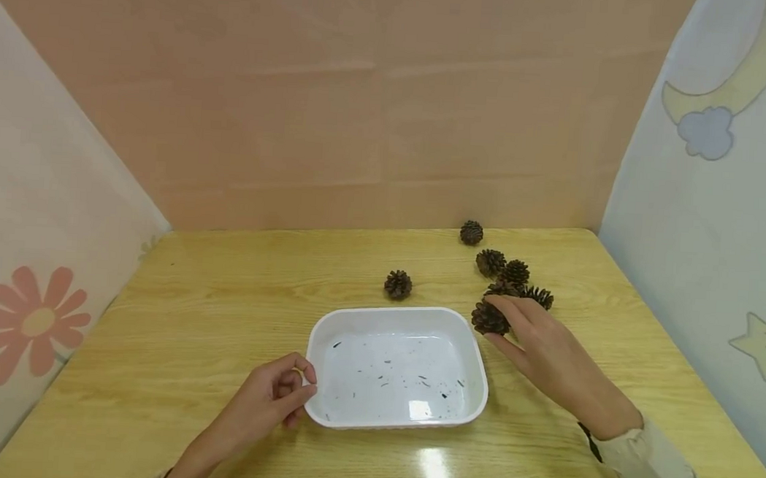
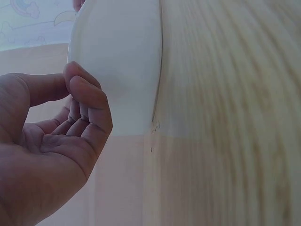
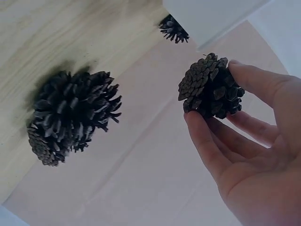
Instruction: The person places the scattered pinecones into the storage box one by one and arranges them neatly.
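A white rectangular dish (image 1: 393,418) with rounded corners stands on the table, small dark bits scattered over its bottom. At its left rim, my left hand (image 1: 271,393) pinches the edge between thumb and index finger, the other fingers curled beneath. My right hand (image 1: 544,351) holds a brown pine cone (image 3: 211,87) between thumb and fingertips, just beyond the dish's right rim. In the right wrist view the cone appears lifted, with its scaly base facing left. Behind that hand lie several more pine cones in a loose cluster (image 1: 515,273), partly hidden by the fingers.
One lone pine cone (image 1: 398,285) sits behind the dish, and another (image 1: 471,233) lies near the table's back edge. A plain orange-brown backdrop (image 1: 377,122) rises behind the wooden table (image 1: 235,281). Patterned panels flank it, with a flower (image 1: 38,322) left and a moon (image 1: 742,78) right.
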